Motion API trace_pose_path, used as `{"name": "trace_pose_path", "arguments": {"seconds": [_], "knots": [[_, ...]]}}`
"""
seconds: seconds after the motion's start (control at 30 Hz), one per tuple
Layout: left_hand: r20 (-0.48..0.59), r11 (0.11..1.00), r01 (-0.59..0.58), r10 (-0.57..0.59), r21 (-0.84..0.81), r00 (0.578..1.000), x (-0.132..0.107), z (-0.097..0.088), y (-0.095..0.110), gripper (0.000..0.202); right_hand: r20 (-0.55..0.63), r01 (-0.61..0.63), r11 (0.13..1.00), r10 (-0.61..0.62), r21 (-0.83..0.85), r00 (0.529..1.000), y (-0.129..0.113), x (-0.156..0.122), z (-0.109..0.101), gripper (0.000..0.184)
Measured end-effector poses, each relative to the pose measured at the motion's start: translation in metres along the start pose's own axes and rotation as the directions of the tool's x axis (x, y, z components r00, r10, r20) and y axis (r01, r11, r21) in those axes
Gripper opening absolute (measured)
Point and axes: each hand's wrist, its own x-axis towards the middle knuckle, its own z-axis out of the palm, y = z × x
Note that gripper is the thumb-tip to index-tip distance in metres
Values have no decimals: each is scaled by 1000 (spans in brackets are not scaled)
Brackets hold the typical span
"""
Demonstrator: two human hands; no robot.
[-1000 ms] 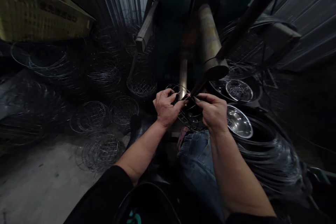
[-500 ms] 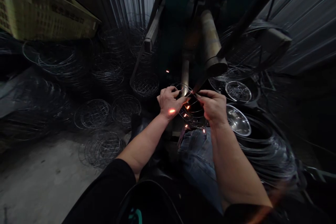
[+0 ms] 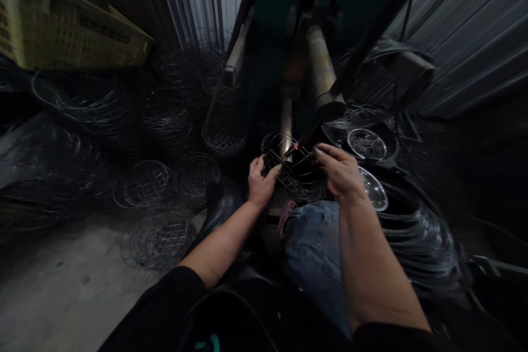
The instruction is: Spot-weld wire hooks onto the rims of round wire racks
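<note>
A round wire basket (image 3: 289,176) is held tilted at the electrodes of a spot welder (image 3: 286,126). A small orange glow shows where its wire meets the upper tip. My left hand (image 3: 260,184) grips the basket's left side, thumb and fingers around the wires. On the right, my right hand (image 3: 340,169) has its thumb and forefinger pinched at the basket's rim; whether a small separate wire lies in that pinch I cannot tell. The welder's thick upper arm (image 3: 322,66) stands just beyond the hands.
Stacks of wire baskets (image 3: 142,182) stand on the floor at left, below a yellow crate (image 3: 78,38). A metal bowl (image 3: 373,190) rests by coiled wire (image 3: 416,242) at right. Behind it is a dish of small wire pieces (image 3: 367,144). A wooden bar (image 3: 237,58) juts out ahead.
Flying sparks have died to one small glow at the weld point. My left hand has moved down and left along the basket, and my right hand has drawn slightly away from the tip.
</note>
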Motion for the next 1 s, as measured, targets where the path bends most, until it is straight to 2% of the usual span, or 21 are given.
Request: {"name": "trace_pose_path", "arguments": {"seconds": [0.03, 0.07, 0.13, 0.23, 0.33, 0.5, 0.67, 0.8, 0.87, 0.9, 0.93, 0.97, 1.0], "knots": [[69, 987, 127, -121, -102, 990, -5, 2, -9, 48, 16, -31, 999, 30, 22, 999, 7, -4, -12, 40], [158, 949, 259, -232, -180, 960, -9, 5, -17, 45, 33, -69, 996, 68, 48, 997, 15, -9, -24, 42], [306, 826, 495, -414, -269, 857, -11, 13, -26, 42, 62, -142, 984, 136, 107, 989, 32, -19, -45, 42], [411, 630, 691, -559, -354, 720, -7, 29, -26, 44, 41, -136, 971, 130, 195, 991, 54, -32, -59, 39], [459, 535, 753, -598, -382, 657, -5, 39, -18, 39, -18, -63, 966, 70, 249, 997, 59, -38, -51, 34], [425, 477, 798, -677, -369, 601, -10, 36, -7, 25, -18, -78, 964, 85, 255, 996, 40, -36, -27, 30], [411, 418, 826, -724, -378, 554, -5, 32, -2, 28, -15, -107, 965, 114, 240, 993, 24, -25, -12, 31], [404, 419, 833, -735, -361, 545, 1, 33, -3, 31, -36, -95, 968, 106, 230, 994, 19, -18, -5, 32], [418, 474, 833, -721, -285, 553, 3, 31, -6, 33, -53, -84, 969, 99, 230, 994, 18, -17, -4, 32], [411, 534, 815, -706, -224, 576, 3, 27, -8, 35, -60, -83, 969, 99, 232, 993, 18, -17, -3, 32], [380, 628, 762, -673, -160, 634, 4, 22, -10, 37, -64, -85, 968, 103, 235, 993, 18, -17, -3, 32], [313, 744, 660, -607, -99, 731, 4, 16, -10, 38, -66, -88, 967, 106, 237, 992, 19, -18, -3, 32], [212, 860, 508, -491, -35, 845, 5, 9, -10, 38, -64, -90, 968, 108, 236, 992, 19, -20, -3, 32]]}}
